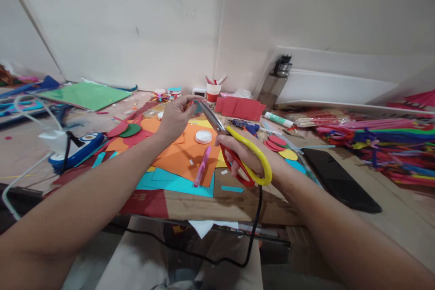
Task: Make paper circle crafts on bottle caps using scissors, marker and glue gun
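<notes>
My right hand grips scissors with yellow and red handles, its fingers through the loops. The blades point up and to the left, with their tips close to my left hand. Thumb and fingers of that hand are pinched on a small blue-green piece, which looks like paper and is partly hidden. Below both hands lie orange paper sheets and light blue sheets. A pink-purple tube and a round white lid rest on the orange paper.
A black phone lies at right near bundled pipe cleaners. Behind are a bottle, a glue stick, red paper and a cup of pens. At left stand a blue-and-white device and a green sheet.
</notes>
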Demonstrator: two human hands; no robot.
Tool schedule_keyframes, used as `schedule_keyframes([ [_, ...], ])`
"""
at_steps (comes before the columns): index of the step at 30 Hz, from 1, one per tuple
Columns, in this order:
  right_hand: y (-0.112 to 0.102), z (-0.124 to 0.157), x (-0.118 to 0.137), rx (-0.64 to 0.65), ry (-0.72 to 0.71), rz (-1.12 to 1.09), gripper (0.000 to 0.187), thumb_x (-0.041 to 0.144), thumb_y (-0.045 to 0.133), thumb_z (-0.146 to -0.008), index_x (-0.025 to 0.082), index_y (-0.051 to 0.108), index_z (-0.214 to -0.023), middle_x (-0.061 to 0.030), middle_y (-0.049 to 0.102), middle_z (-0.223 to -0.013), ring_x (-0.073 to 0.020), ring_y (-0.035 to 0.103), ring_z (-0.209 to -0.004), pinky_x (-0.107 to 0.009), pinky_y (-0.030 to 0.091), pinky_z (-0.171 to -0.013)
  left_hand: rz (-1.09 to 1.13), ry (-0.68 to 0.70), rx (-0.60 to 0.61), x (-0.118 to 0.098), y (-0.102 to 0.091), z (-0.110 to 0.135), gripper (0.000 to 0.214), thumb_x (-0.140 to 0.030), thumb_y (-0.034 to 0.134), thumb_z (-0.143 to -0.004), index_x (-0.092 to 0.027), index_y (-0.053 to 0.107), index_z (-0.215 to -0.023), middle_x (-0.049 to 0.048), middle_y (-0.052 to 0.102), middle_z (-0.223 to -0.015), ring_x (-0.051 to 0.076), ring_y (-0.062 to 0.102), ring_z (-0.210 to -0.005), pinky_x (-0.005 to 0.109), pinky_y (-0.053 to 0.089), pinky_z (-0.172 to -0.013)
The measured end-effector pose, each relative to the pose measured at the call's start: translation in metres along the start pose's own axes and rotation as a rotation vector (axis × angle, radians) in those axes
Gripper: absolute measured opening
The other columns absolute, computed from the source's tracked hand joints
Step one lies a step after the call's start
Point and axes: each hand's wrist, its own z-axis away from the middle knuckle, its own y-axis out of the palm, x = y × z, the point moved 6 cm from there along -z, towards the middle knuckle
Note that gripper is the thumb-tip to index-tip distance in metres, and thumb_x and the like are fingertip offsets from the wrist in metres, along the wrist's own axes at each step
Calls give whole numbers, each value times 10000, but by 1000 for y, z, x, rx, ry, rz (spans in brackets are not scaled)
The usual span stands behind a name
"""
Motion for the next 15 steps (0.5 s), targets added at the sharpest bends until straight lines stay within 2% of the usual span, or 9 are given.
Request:
schedule_keyframes([
  [2,-2,-1,2,6,-10,12,324,491,551,-886,218,468,-732,69,495,-522,-85,486,-364,-224,482,-397,96,-62,-5,6,-2,-1,259,-345,665,-823,-180,689,-1022,62,735,-1024,196,692,-947,334,604,-763],
  [4,-5,-2,3,5,-28,59,310,507,536,-893,215,507,-790,58,512,-549,-101,510,-407,-243,493,-443,164,-128,-25,11,-6,-2,286,-345,693,-795,-169,670,-1020,64,731,-993,196,699,-906,328,612,-705],
  [6,-12,-3,6,-27,-122,181,318,520,515,-904,207,561,-870,34,560,-606,-123,548,-487,-249,478,-490,205,-210,-29,14,-8,-3,312,-343,724,-754,-147,663,-990,70,730,-946,194,703,-840,307,609,-632],
  [8,-22,-5,10,-118,-292,373,320,501,522,-909,198,609,-962,-1,628,-725,-141,582,-611,-251,463,-570,222,-289,1,15,-7,-2,335,-348,749,-714,-127,663,-950,78,728,-893,189,701,-766,273,585,-551],
  [10,-34,-8,10,-265,-417,607,299,420,530,-916,184,636,-1066,-46,672,-867,-172,601,-749,-270,447,-666,226,-334,43,14,-4,-1,350,-363,763,-690,-117,667,-919,80,724,-835,181,696,-701,230,537,-474],
  [12,-45,-13,6,-405,-438,845,311,336,543,-902,165,645,-1142,-92,677,-938,-205,598,-816,-299,420,-721,227,-341,72,13,-3,-2,347,-371,772,-680,-109,673,-885,75,715,-778,169,688,-652,189,468,-414],
  [15,-55,-21,-2,-467,-393,1065,331,270,542,-874,175,658,-1169,-118,665,-958,-226,587,-810,-307,385,-705,228,-323,81,13,-3,-3,310,-355,774,-675,-106,679,-832,61,697,-722,145,671,-604,162,383,-378],
])
